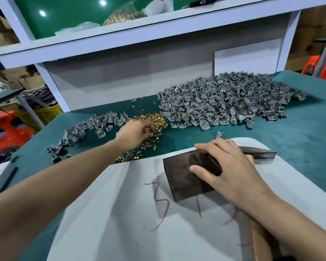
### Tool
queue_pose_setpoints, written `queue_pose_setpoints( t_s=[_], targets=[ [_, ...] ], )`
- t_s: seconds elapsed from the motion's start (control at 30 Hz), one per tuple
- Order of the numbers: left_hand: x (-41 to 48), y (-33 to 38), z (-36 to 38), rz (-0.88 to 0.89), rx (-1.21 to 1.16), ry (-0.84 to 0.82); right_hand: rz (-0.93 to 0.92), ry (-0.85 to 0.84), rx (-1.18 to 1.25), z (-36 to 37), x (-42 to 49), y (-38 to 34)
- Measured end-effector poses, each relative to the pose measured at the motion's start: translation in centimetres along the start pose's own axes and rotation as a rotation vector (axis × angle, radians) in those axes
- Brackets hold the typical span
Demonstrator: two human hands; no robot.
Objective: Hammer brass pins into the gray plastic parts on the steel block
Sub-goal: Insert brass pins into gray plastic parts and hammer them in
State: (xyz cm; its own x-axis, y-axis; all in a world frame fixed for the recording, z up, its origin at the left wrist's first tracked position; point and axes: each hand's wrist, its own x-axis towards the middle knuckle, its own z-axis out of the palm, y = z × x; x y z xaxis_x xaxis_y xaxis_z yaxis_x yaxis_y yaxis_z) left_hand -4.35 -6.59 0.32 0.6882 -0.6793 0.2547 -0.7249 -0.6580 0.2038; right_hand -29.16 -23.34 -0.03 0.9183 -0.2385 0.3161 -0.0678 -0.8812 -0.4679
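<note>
Only the head view shows the work. The step in hand looks like stocking up: the left hand (137,132) is stretched forward, arm nearly straight, palm down, its fingertips curled and bunched into the brass pins (154,122) heaped under and just beyond it. It seems to be pinching one or a few.

The right hand (228,166) is nearer the body, wrist bent. Its fingers lie spread and relaxed over the top of the steel block (184,178), the thumb against the near face, gripping nothing that shows. The block stands on a white sheet (120,213) scrawled in red.

A dark wedge of metal (260,153) pokes out past the right hand's far side and a wooden handle (260,240) runs under its forearm. This is probably the hammer, though I cannot tell whether the palm bears on it.

No part shows on the block. The gray plastic parts (224,102) are piled well beyond the right hand on the counter (299,138). A thinner scatter (94,125) lies to the left of the left hand.

The next move needs a part seated on the block, a pin stood in it, and the hammer gripped.
</note>
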Motion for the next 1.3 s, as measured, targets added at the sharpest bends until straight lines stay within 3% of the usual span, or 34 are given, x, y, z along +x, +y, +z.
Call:
queue_pose_setpoints(
  t_s=[0.13,0.23,0.33,0.4,0.57,0.67,0.9,1.0,1.1,1.2,1.3],
  targets=[
    [-0.3,-1.3,-1.3,-0.174,-0.205,0.104,-0.028,0.018,0.013,0.1,0.1,0.2],
    [0.0,-3.6,-3.1,-0.282,-0.167,0.141,-0.014,0.014,0.016,0.1,0.0,0.1],
    [-0.1,-5.9,-4.2,-0.350,0.039,0.026,-0.004,0.006,0.017,-0.1,0.0,0.1],
    [-0.7,-6.6,-4.1,-0.385,0.045,-0.062,-0.004,-0.002,0.021,-0.2,-0.1,0.1],
    [-1.0,-6.3,-3.8,-0.329,-0.036,-0.130,0.005,-0.011,0.032,-0.2,-0.1,-0.1],
    [-0.6,-5.9,-4.0,-0.236,0.051,-0.202,-0.002,-0.007,0.033,-0.3,0.0,-0.2],
    [0.9,-5.1,-4.3,-0.221,0.146,-0.126,-0.037,-0.039,0.097,-0.7,0.2,0.0],
    [1.2,-3.8,-5.2,-0.305,0.017,-0.066,-0.059,-0.007,0.122,-0.6,0.3,0.1],
    [0.2,0.1,-6.5,-0.314,-0.319,0.001,-0.136,0.231,0.210,-0.4,0.2,0.3],
    [-2.8,6.1,-6.7,-0.202,-0.763,-0.114,-0.186,0.451,0.243,-0.3,0.2,0.5],
    [-5.7,11.0,-4.8,-0.029,-0.758,-0.305,-0.212,0.427,0.295,-0.3,0.1,0.2]
  ],
)
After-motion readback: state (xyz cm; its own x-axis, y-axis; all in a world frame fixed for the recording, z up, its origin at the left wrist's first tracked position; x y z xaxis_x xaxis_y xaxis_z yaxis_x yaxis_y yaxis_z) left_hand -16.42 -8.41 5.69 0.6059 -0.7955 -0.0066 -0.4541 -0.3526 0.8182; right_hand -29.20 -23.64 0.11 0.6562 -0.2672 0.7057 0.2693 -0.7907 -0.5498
